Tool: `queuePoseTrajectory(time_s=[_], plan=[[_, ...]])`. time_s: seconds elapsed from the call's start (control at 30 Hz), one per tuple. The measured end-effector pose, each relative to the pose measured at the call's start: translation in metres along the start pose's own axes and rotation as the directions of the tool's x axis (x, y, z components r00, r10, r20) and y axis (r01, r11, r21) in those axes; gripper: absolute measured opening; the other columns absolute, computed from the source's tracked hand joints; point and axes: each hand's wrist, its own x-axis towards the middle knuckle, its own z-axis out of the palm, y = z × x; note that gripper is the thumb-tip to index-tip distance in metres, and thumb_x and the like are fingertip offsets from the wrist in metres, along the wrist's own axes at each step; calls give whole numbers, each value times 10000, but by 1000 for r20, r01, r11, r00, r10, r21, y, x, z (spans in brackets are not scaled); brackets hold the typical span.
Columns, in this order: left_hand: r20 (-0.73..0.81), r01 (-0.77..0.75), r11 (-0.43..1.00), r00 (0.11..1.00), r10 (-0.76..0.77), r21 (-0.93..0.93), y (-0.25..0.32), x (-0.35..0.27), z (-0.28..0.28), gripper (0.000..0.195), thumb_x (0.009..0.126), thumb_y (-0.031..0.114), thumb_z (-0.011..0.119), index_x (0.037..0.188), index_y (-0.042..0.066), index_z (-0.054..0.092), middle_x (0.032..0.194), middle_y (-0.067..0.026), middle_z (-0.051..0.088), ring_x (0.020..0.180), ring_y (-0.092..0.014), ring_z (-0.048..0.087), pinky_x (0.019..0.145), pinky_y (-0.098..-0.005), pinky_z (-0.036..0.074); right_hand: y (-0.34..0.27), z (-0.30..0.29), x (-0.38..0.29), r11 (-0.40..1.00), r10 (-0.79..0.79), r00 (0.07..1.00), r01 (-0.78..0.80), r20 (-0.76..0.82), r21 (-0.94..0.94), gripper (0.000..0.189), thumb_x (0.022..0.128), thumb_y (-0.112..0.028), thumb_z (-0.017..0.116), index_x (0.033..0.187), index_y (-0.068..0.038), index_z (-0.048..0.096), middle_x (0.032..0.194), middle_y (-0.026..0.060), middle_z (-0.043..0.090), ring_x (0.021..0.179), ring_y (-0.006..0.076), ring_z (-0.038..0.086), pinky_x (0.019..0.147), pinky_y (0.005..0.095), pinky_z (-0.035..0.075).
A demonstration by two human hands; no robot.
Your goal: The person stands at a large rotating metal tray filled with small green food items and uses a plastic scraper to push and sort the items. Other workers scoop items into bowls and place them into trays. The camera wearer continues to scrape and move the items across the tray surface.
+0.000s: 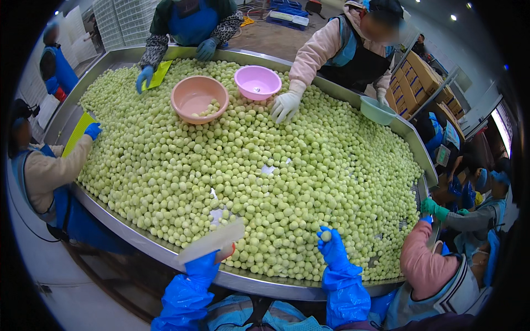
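Note:
My left hand (pixel 202 267), in a blue glove, grips a thin, whitish flat sheet (pixel 213 241) over the near rim of a large metal sorting table (pixel 265 283). Beside the fingers shows a small object with a red edge (pixel 227 253), too unclear to name. To the right, my right hand (pixel 333 250), also blue-gloved, pinches one pale green ball (pixel 326 236) of fruit or vegetable between its fingertips, above the heap. Many such pale green balls (pixel 248 165) cover most of the table. White patches (pixel 217 215) show through gaps in the layer.
Across the table stand an orange basin (pixel 188 93) holding several balls and a pink basin (pixel 257 80). A co-worker's hand holds a green basin (pixel 377 111). Other gloved hands reach in around the rim, two with yellow sheets (pixel 78 131). Cardboard boxes (pixel 418 78) are stacked behind.

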Motion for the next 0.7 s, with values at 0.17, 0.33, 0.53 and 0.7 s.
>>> queuePoseTrajectory(time_s=[0.17,0.33,0.53,0.7], plan=[[293,-155,775,955,-40,613,66,38,5,299,786,380,685,993,165,669,784,-118,683,729,-325,671,657,-407,536,24,-9,-43,991,-39,991,23,-126,-130,466,899,-392,570,1225,-58,561,927,48,619,660,106,529,574,247,424],[376,-445,794,878,296,414,119,112,43,249,761,345,699,909,148,661,708,-112,650,672,-331,649,585,-440,496,24,-5,-65,994,-58,968,34,-242,-104,447,886,-395,578,1184,-61,593,894,30,611,654,96,528,564,246,415],[751,-594,607,661,-5,527,37,129,90,193,755,326,642,880,183,673,769,-86,669,702,-330,655,599,-460,498,40,-18,-50,998,-65,987,63,-146,-14,439,892,-390,582,1177,-56,592,888,29,606,661,108,531,574,248,414],[593,-557,584,790,155,590,65,162,61,212,745,345,670,882,183,670,738,-97,659,677,-317,650,555,-437,488,41,-26,-48,999,-42,984,43,-171,-2,435,887,-382,596,1163,-45,589,888,36,605,672,118,536,581,258,425]])
